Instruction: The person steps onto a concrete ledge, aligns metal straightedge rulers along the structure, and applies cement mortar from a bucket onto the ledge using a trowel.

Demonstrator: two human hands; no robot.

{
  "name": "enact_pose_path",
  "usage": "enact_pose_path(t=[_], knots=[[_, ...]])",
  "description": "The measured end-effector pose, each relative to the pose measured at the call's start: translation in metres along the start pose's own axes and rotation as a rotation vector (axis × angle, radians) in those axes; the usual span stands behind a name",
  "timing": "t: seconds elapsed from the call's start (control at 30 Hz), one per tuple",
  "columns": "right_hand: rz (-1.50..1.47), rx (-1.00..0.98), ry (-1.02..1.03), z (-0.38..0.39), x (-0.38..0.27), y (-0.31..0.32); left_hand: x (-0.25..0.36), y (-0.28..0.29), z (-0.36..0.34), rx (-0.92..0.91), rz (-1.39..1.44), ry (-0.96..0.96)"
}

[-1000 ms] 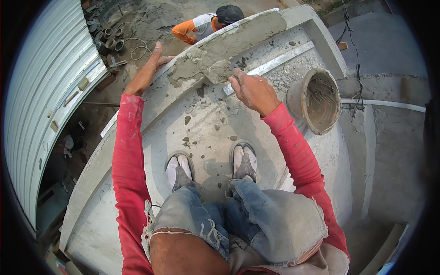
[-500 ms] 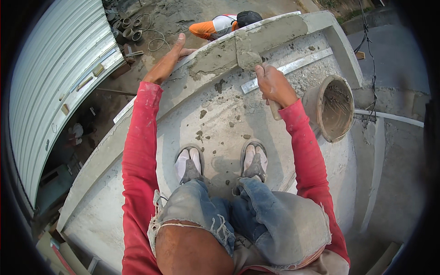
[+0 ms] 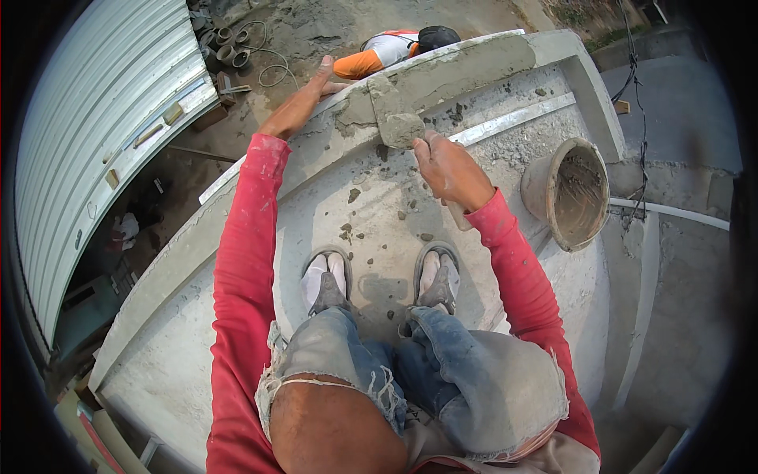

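My right hand is closed round the handle of a trowel. Its mortar-smeared blade lies against the top of a curved concrete parapet, where a band of wet mortar spreads to the right. Further left, my left hand rests on the parapet's outer edge, fingers stretched and thumb raised, holding nothing. A mortar-stained bucket stands tilted beside my right forearm, with grey mortar inside. Behind my right hand lies a long metal straightedge.
My sandalled feet stand on a concrete slab with mortar crumbs. Past the parapet, lower down, is a person in orange and white with a black cap. A corrugated metal roof lies left; cables hang at right.
My right hand has drawn the trowel left and a little nearer along the parapet. My left hand stays at the edge. The person below has shifted slightly.
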State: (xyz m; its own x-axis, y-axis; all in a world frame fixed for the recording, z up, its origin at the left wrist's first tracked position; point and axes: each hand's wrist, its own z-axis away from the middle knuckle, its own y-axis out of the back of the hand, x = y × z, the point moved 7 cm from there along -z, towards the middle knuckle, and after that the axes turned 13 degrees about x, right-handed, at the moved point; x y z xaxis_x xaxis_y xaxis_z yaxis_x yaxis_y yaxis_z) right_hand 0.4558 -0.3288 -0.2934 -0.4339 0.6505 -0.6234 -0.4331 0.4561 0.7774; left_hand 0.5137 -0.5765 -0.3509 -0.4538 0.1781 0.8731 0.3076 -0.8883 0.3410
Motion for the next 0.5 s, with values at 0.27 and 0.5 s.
enact_pose_path(t=[0.27, 0.5], knots=[[-0.089, -0.273, 0.205, 0.020, -0.037, 0.017, -0.019, 0.007, 0.000, 0.005, 0.036, 0.022], [0.228, 0.143, 0.100, -0.041, 0.036, 0.136, -0.006, 0.006, -0.002, 0.059, -0.188, -0.095]])
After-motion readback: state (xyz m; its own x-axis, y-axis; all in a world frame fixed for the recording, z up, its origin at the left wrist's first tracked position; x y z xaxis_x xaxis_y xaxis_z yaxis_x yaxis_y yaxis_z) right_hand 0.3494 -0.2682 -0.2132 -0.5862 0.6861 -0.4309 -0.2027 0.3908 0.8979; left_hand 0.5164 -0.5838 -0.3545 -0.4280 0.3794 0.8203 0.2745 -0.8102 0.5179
